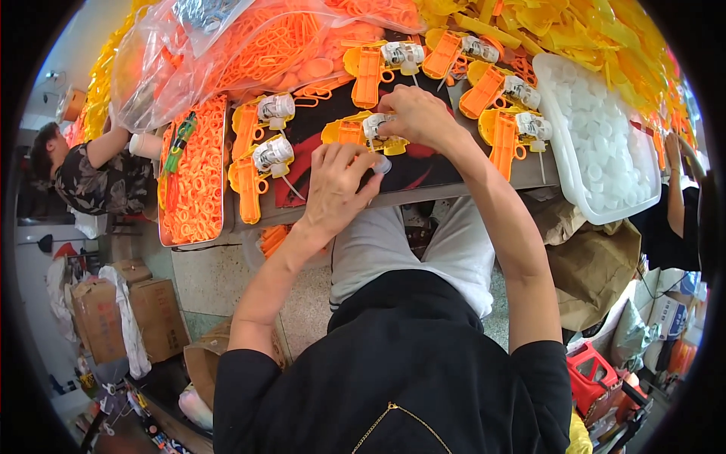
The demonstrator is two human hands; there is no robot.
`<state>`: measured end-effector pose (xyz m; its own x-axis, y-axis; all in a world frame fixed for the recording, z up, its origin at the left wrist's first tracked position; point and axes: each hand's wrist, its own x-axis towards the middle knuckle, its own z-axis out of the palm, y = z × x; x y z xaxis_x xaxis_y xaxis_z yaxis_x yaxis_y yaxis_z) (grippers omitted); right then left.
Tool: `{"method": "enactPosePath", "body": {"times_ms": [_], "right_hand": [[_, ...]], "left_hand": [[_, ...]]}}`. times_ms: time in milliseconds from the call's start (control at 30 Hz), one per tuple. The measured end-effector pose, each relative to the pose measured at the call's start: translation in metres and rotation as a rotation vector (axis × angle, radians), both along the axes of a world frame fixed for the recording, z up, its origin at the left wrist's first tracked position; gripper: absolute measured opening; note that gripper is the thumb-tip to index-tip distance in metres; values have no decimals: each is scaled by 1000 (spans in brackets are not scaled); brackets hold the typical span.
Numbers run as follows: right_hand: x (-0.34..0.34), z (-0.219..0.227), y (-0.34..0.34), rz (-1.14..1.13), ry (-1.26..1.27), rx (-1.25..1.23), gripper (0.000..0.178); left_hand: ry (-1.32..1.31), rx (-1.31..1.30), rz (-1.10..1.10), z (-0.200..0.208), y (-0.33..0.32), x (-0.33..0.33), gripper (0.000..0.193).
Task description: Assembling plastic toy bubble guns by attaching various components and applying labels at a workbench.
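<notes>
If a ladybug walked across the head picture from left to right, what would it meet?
Person in a patterned shirt, heap of orange rings, two orange-and-yellow toys, left hand, right hand, heap of translucent white pieces.

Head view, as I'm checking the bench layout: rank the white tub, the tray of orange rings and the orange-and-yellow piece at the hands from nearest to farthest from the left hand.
From the left hand:
1. Orange-and-yellow piece: nearest, just ahead of it.
2. Tray of orange rings: off to the left.
3. White tub: farthest, over on the right.
</notes>
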<state>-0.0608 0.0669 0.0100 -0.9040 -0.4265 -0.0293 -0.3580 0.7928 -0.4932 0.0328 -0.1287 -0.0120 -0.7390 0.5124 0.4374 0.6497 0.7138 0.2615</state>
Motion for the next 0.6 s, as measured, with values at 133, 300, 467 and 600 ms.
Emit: {"method": "enactPosePath", "body": {"times_ms": [133,300,467,600], "right_hand": [[-10,6,-2,13,-50,104,44],[-16,12,-9,-14,-112,155,45],[-17,18,-12,-50,-158,171,44],[-17,20,-12,-45,-173,189,46]], "left_hand": [[57,-138,22,1,7,-1,34],[119,-150,48,-1,11,0,26],[-71,66,56,2,-4,-2,19],[-322,241,51,19,-7,1,21]]}}
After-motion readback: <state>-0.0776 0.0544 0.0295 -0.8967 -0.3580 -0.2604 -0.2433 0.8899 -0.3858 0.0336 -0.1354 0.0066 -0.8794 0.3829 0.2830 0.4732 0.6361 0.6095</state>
